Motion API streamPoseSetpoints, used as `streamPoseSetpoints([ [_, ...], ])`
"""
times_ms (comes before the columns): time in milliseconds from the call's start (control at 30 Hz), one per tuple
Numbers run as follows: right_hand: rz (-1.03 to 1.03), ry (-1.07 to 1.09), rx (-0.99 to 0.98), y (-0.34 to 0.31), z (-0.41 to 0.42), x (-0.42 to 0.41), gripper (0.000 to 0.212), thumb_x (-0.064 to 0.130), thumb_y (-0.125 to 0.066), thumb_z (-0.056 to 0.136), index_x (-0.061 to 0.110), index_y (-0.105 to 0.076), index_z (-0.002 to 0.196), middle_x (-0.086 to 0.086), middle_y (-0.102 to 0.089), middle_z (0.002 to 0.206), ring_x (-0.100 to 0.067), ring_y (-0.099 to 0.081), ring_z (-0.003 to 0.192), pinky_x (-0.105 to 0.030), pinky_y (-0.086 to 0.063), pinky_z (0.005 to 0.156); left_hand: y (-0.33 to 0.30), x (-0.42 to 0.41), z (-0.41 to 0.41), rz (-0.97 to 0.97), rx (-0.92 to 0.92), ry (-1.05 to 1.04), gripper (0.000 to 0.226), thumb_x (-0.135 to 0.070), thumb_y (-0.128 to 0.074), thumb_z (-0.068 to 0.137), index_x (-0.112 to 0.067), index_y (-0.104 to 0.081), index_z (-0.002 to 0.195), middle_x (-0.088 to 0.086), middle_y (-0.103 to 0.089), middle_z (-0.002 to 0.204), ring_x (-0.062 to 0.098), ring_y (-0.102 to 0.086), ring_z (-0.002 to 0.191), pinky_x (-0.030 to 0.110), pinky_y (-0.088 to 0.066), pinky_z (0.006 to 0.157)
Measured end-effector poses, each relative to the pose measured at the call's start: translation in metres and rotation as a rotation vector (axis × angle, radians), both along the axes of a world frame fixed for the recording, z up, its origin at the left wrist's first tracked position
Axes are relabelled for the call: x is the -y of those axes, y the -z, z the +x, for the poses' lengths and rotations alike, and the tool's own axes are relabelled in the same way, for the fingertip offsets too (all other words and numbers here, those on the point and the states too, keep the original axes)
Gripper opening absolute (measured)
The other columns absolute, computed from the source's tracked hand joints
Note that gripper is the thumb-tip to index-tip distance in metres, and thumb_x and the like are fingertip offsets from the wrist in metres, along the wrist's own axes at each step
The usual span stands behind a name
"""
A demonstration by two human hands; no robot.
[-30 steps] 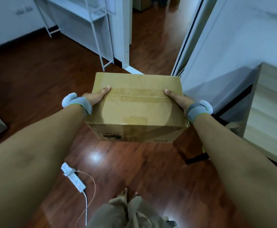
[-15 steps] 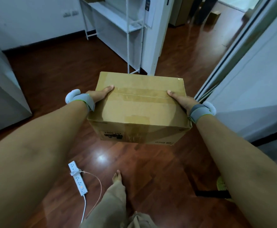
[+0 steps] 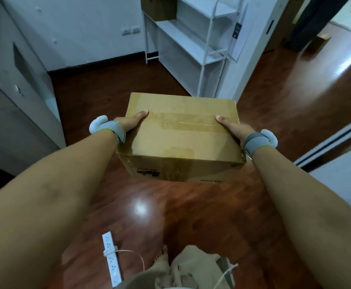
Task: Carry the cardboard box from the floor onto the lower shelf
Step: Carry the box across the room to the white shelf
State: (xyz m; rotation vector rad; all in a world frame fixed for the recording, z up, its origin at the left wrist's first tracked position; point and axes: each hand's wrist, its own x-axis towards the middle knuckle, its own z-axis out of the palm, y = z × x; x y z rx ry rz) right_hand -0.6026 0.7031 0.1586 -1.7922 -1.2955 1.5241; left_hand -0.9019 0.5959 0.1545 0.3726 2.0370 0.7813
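Observation:
A taped brown cardboard box (image 3: 181, 138) hangs in the air at the centre of the head view, well above the dark wooden floor. My left hand (image 3: 129, 123) presses its left side, thumb on top. My right hand (image 3: 232, 128) presses the right side the same way. Both wrists wear grey bands. A white metal shelf unit (image 3: 191, 36) stands beyond the box, at the top centre against the wall; its lower shelf (image 3: 183, 41) is bare. A brown box sits on a higher level, cut off by the frame.
A grey cabinet (image 3: 14, 105) stands at the left. A white power strip (image 3: 111, 261) with its cable lies on the floor near my feet. An open doorway (image 3: 316, 49) leads right of the shelf, and a sliding door track (image 3: 333, 140) runs at the right.
The view has swung left and up: the shelf unit has come closer and more central, the wooden furniture at the right has left the frame. Both hands keep the same hold on the box.

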Motion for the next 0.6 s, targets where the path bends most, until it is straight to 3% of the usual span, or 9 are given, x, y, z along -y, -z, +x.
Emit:
streamPoseSetpoints([
  [167, -0.022, -0.079, 0.019, 0.000, -0.054, -0.067, 0.097, 0.064, -0.079, 0.053, 0.014, -0.052, 0.132, -0.009, -0.060, 0.127, -0.030, -0.059, 0.107, -0.042, -0.047, 0.096, -0.001, -0.045, -0.049, -0.005, -0.017, -0.067, 0.132, -0.082, -0.069, 0.040, -0.007, -0.036, 0.143, 0.013, -0.051, 0.139, 0.037, -0.054, 0.119, 0.050, -0.041, 0.102],
  [400, -0.090, -0.163, -0.010, 0.011, -0.126, -0.173, 0.099, 0.061, -0.080, 0.055, 0.013, -0.049, 0.135, -0.011, -0.059, 0.128, -0.030, -0.059, 0.109, -0.043, -0.048, 0.096, 0.010, -0.133, -0.115, -0.004, -0.013, -0.137, 0.132, -0.080, -0.070, 0.041, -0.006, -0.034, 0.144, 0.015, -0.049, 0.140, 0.037, -0.053, 0.121, 0.049, -0.041, 0.103],
  [500, -0.075, -0.182, -0.012, 0.011, -0.153, -0.210, 0.098, 0.060, -0.081, 0.053, 0.012, -0.051, 0.133, -0.010, -0.061, 0.126, -0.029, -0.061, 0.102, -0.039, -0.049, 0.089, 0.010, -0.162, -0.135, -0.006, -0.023, -0.167, 0.132, -0.080, -0.070, 0.042, -0.005, -0.032, 0.144, 0.014, -0.047, 0.142, 0.037, -0.051, 0.123, 0.049, -0.040, 0.104],
  [600, -0.098, -0.234, -0.010, 0.004, -0.191, -0.263, 0.102, 0.062, -0.081, 0.051, 0.012, -0.050, 0.134, -0.011, -0.060, 0.128, -0.030, -0.060, 0.106, -0.042, -0.049, 0.094, 0.005, -0.199, -0.165, -0.003, -0.021, -0.237, 0.129, -0.079, -0.070, 0.045, -0.006, -0.032, 0.144, 0.014, -0.045, 0.143, 0.037, -0.049, 0.124, 0.047, -0.040, 0.101],
])
